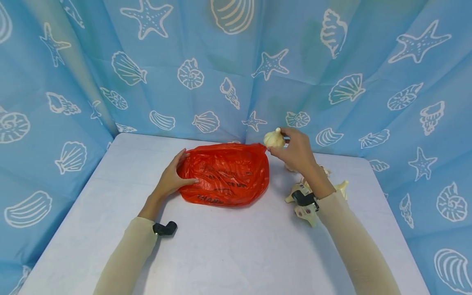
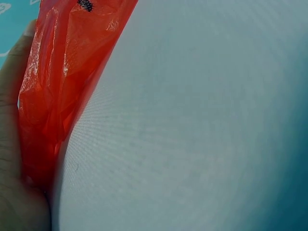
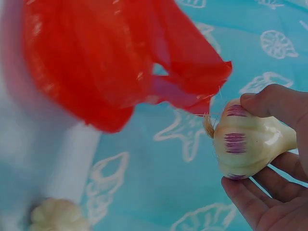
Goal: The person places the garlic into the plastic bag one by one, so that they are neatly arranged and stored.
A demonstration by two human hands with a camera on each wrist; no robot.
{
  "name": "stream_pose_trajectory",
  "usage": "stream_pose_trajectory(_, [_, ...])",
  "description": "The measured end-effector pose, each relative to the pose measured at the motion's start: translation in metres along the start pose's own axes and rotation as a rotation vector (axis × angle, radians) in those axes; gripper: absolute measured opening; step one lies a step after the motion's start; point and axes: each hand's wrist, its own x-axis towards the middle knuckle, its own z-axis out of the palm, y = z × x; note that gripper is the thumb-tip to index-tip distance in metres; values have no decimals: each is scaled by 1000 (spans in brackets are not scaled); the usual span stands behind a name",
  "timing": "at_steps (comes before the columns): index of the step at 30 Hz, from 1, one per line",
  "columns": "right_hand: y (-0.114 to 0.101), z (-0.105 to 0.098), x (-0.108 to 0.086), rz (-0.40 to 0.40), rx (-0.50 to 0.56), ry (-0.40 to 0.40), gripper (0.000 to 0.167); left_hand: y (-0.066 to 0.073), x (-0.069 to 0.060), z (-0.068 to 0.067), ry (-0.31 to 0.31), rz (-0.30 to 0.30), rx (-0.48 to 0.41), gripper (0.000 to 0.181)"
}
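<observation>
A red plastic bag [image 1: 225,176] with dark printing lies on the white table, its mouth facing up. My left hand [image 1: 173,176] holds the bag's left end, thumb over the near side and fingers along the far side. In the left wrist view the bag [image 2: 62,82] lies against that hand [image 2: 12,144]. My right hand [image 1: 296,149] grips a garlic bulb [image 1: 274,139] above the bag's far right corner. The right wrist view shows this bulb [image 3: 243,139] with purple streaks and a root tuft, thumb and fingers around it, close to a bag corner.
Several more garlic bulbs [image 1: 306,213] lie on the table [image 1: 228,254] at the right, partly hidden under my right forearm. A blue curtain [image 1: 236,73] with white shell and starfish prints hangs behind the table and along its sides.
</observation>
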Motion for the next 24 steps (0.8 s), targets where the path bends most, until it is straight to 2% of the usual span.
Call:
stream_pose_trajectory(5, [-22, 7, 18, -85, 35, 21, 52, 1, 0, -1, 8, -2, -10, 110])
stream_pose_trajectory(10, [-40, 19, 31, -164, 43, 9, 50, 1, -2, 0, 13, -10, -11, 110])
stream_pose_trajectory(17, [-60, 24, 45, -211, 35, 3, 52, -2, -1, 4, 15, 3, -15, 109])
stream_pose_trajectory(24, [-76, 17, 56, -252, 42, 57, 52, 0, 0, 0, 24, -23, -4, 111])
